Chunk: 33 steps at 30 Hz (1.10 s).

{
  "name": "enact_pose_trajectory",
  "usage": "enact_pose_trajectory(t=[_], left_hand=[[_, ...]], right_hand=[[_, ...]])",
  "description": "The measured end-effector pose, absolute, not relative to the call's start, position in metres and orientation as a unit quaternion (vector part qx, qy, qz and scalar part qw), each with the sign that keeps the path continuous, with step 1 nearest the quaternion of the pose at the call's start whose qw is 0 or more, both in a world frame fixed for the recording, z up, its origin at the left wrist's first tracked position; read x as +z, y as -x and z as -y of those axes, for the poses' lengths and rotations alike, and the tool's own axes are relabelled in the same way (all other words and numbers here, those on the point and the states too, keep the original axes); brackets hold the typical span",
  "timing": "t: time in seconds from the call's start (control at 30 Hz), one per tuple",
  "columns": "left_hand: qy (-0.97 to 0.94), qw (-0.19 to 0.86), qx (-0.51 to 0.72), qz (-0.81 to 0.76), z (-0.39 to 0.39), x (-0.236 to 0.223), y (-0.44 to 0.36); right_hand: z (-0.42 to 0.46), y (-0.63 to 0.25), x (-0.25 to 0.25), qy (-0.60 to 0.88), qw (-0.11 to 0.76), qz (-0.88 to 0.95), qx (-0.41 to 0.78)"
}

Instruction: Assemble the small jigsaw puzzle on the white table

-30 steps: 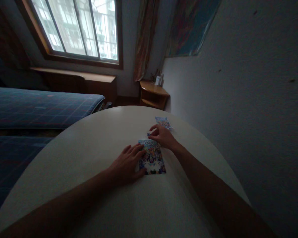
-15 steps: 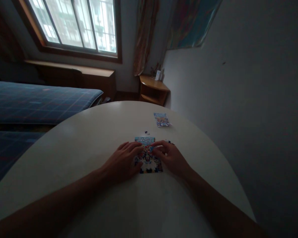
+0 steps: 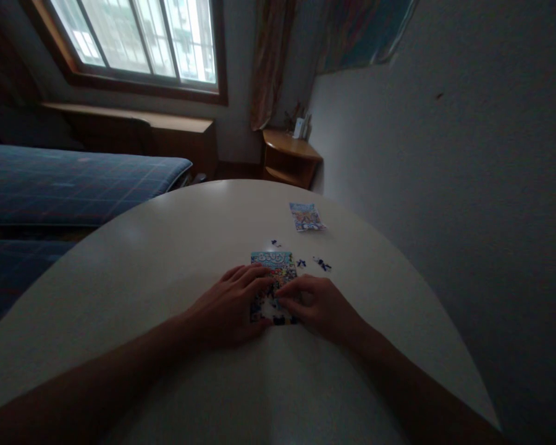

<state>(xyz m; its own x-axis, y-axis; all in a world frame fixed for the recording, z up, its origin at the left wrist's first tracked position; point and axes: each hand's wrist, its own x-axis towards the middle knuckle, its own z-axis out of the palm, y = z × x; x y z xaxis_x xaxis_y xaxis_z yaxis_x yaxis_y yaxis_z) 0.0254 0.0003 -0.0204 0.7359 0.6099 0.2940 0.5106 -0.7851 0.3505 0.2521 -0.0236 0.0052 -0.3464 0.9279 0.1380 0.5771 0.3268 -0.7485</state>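
Note:
A small colourful jigsaw puzzle (image 3: 272, 259) lies flat on the table, with a pale gap in its lower part. My left hand (image 3: 234, 303) rests along its left side, fingers stretched over the picture and thumb at the lower edge. Over the lower right of the puzzle, my right hand (image 3: 322, 306) has thumb and index finger pinched on a small puzzle piece (image 3: 276, 303), mostly hidden by the fingertips. Loose puzzle pieces (image 3: 323, 264) lie to the right, with another small group (image 3: 301, 264) closer in and a few bits (image 3: 275, 243) beyond the top edge.
A printed picture sheet or packet (image 3: 307, 217) lies farther back on the round white table (image 3: 189, 228). Past the table stand a plaid mattress (image 3: 74, 185) at left and a wooden corner shelf (image 3: 291, 145). A wall (image 3: 445, 185) runs along the right.
My right hand has moved down over the puzzle with the piece, from its middle to the lower gap. The loose pieces on the right now show. My left hand stays on the puzzle.

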Motion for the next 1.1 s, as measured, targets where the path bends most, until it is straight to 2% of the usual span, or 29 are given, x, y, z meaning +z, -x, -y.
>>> enact_pose_trajectory(t=[0.4, 0.77, 1.1], left_hand=[[-0.923, 0.120, 0.203, -0.304, 0.001, -0.020, -0.027], [-0.924, 0.116, 0.202, -0.303, -0.001, -0.021, -0.026], [-0.925, 0.111, 0.188, -0.311, 0.000, -0.020, -0.027]], right_hand=[[0.028, -0.252, 0.005, 0.497, 0.254, 0.781, 0.281], [0.025, -0.251, 0.004, 0.476, 0.219, 0.827, 0.206], [0.021, -0.263, 0.009, 0.455, 0.216, 0.843, 0.189]])
